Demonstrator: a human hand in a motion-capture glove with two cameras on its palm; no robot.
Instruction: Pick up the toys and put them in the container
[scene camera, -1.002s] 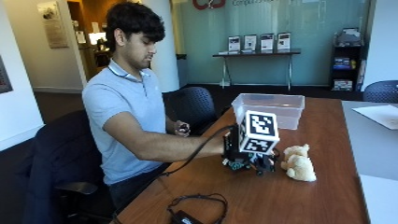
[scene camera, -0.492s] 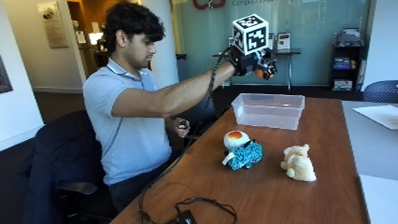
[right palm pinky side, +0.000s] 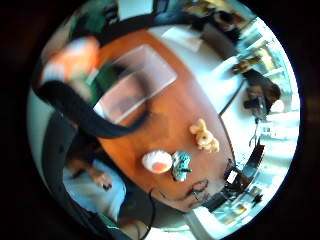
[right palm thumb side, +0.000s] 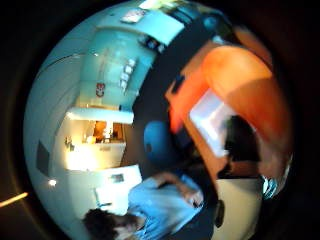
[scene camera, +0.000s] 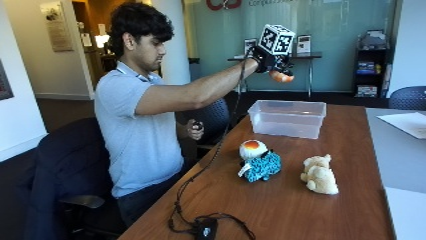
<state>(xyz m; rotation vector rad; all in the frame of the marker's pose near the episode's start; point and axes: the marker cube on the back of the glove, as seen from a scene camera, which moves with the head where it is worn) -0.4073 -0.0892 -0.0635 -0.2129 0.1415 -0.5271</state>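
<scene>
In the outside view my gloved right hand (scene camera: 268, 56) is raised high above the near end of the clear plastic container (scene camera: 287, 118). Its fingers grip a small orange toy (scene camera: 281, 76), which shows close and blurred in both palm views (right palm pinky side: 67, 62) (right palm thumb side: 240, 85). On the brown table (scene camera: 299, 210) stand a toy with a white and orange head and teal body (scene camera: 257, 160) (right palm pinky side: 167, 162) and, to its right, a beige plush animal (scene camera: 319, 174) (right palm pinky side: 204, 136). The container (right palm pinky side: 135, 82) holds nothing that I can see.
A black cable and a small black box (scene camera: 205, 229) lie at the table's near edge. White paper (scene camera: 407, 122) lies at the far right. The person's bare left hand (scene camera: 195, 129) stays near their body, beside a dark office chair (scene camera: 60, 175).
One second ago my hand was down on the table at the toys. It has risen with the orange toy and hangs high over the container, barely moved in the last half second.
</scene>
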